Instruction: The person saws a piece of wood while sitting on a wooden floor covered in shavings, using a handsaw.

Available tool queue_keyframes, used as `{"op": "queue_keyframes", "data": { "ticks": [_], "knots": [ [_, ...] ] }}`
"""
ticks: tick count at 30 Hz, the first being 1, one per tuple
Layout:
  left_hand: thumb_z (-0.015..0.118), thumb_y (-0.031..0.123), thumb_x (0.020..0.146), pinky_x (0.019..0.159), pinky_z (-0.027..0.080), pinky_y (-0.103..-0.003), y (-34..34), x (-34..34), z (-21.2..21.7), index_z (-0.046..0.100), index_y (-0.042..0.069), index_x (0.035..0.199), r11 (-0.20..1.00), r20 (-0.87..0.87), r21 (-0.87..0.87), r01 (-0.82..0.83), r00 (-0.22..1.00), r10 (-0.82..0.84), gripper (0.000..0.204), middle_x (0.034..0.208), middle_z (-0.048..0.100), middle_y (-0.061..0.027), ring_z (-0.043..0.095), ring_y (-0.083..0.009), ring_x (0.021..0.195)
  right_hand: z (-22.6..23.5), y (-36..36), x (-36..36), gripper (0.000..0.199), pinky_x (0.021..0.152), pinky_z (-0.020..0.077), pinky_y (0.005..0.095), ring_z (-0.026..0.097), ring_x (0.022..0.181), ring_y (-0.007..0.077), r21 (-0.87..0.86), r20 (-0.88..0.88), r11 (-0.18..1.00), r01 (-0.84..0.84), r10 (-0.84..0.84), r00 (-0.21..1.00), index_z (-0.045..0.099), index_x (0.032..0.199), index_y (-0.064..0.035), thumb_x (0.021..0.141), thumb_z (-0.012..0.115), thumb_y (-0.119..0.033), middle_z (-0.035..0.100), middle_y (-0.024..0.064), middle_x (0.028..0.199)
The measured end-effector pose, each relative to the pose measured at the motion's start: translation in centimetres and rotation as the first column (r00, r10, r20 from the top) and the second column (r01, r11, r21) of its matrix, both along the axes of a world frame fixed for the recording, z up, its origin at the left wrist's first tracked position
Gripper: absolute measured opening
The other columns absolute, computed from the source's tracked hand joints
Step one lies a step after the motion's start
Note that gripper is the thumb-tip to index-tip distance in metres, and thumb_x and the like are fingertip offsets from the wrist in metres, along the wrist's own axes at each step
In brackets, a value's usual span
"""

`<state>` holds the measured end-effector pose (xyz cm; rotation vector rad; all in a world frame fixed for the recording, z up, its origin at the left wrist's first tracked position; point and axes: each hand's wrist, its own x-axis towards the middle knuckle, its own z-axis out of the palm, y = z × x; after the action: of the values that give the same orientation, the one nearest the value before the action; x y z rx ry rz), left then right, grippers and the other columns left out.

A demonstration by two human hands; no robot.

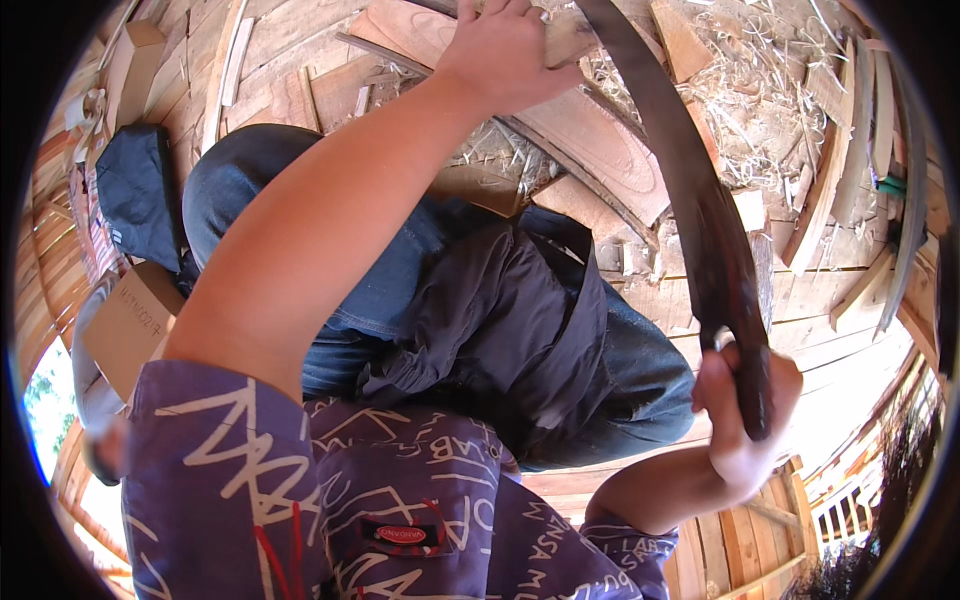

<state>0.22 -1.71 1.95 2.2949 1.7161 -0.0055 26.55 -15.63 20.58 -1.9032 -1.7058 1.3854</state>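
Note:
My right hand (750, 415) is closed around the dark handle of a machete (690, 165). Its long, slightly curved blade rises up and to the left, past the top edge of the picture. Ahead of me my left hand (505, 50) grips a small pale piece of wood (568, 40), close beside the blade's upper part. Whether blade and wood touch, I cannot tell. Under and near my left hand lie flat reddish boards (590, 130) on the floor. A black cloth (500, 310) lies across my lap, between my bent legs in jeans.
Curly wood shavings (760, 70) and offcuts litter the plank floor. Long wooden strips (830, 160) lie at the right. On the left are a dark bag (140, 190), a cardboard box (130, 325) and an upright wood block (135, 70).

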Motion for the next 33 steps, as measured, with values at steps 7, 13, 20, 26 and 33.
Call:
{"op": "queue_keyframes", "data": {
  "ticks": [7, 13, 20, 26, 33],
  "knots": [
    [0.054, 0.045, 0.083, 0.103, 0.024, -0.067, 0.1, 0.6, 0.4, 0.058, 0.032, 0.124, 0.998, 0.029, 0.058, 0.025, 0.999, -0.027, 0.044, 0.111, 0.055, -0.0211, 0.043, -0.0366, 0.118, 2.3, -2.9, 4.9, 0.031, 0.04, 0.0304, 0.0228, 0.044, 0.037, 0.0089, 0.186, -0.075, 0.969, -0.165, 0.181, 0.981, 0.056, 0.067, 0.0002, 0.089, 0.058, -0.022, 0.047, 0.0011, 0.044],
    [0.054, 0.045, 0.083, 0.104, 0.024, -0.065, 0.3, -0.2, 0.5, 0.058, 0.032, 0.125, 0.999, -0.019, -0.046, -0.029, 0.999, 0.028, 0.044, 0.111, 0.055, -0.0207, 0.042, -0.0366, 0.119, -0.6, 2.5, 0.1, 0.029, 0.042, 0.0324, 0.0255, 0.043, 0.04, 0.0128, -0.095, -0.132, 0.991, 0.09, -0.102, 0.986, 0.058, 0.061, -0.0016, 0.078, 0.073, -0.02, 0.053, 0.0041, 0.054],
    [0.054, 0.045, 0.083, 0.103, 0.024, -0.065, 0.0, 0.1, 0.0, 0.058, 0.031, 0.125, 0.994, 0.005, 0.106, 0.017, 1.0, -0.018, 0.045, 0.111, 0.055, -0.0201, 0.043, -0.0369, 0.118, 2.6, -1.6, 4.5, 0.017, 0.044, 0.0351, 0.03, 0.05, 0.048, 0.0142, 0.036, -0.054, 0.995, -0.096, 0.098, 0.994, 0.061, 0.078, 0.002, 0.082, 0.065, -0.013, 0.057, 0.0099, 0.061],
    [0.054, 0.045, 0.083, 0.105, 0.022, -0.065, 0.3, -0.4, 0.1, 0.057, 0.032, 0.126, 1.0, 0.024, 0.009, -0.022, 0.999, 0.022, 0.045, 0.111, 0.055, -0.0197, 0.043, -0.036, 0.119, -1.7, 2.1, 0.0, 0.026, 0.04, 0.0276, 0.0274, 0.038, 0.038, 0.0118, -0.027, -0.144, 0.998, 0.062, -0.065, 0.987, 0.056, 0.064, -0.0012, 0.081, 0.067, -0.017, 0.045, 0.0014, 0.047],
    [0.055, 0.043, 0.082, 0.105, 0.022, -0.065, 0.5, 0.2, -0.6, 0.06, 0.028, 0.122, 0.998, 0.035, 0.06, -0.025, 0.999, 0.023, 0.043, 0.111, 0.055, -0.0202, 0.044, -0.0353, 0.118, 0.3, -1.7, 4.0, 0.025, 0.04, 0.031, 0.0245, 0.042, 0.04, 0.0097, 0.22, -0.02, 0.974, -0.054, 0.06, 0.998, 0.059, 0.075, 0.0034, 0.084, 0.066, -0.019, 0.047, 0.0022, 0.048]
  ]
}}
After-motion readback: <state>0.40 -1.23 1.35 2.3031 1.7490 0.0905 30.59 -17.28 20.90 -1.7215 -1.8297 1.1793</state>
